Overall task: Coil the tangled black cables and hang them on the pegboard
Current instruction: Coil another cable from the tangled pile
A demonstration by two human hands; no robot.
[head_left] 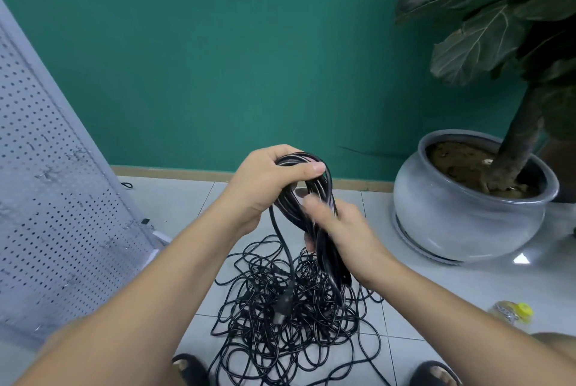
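Facing a teal wall (218,58) above pale floor tiles (467,289), a white pegboard (46,198) leaning at left and a grey plant pot (452,214) at right. Gripping the top of a coiled black cable bundle (321,186) in the left hand (265,180), thumb curling over the loops. Wrapping the blurred right hand (343,229) round its lower part. Holding it above the tangled cables (290,314) heaped on the tiles.
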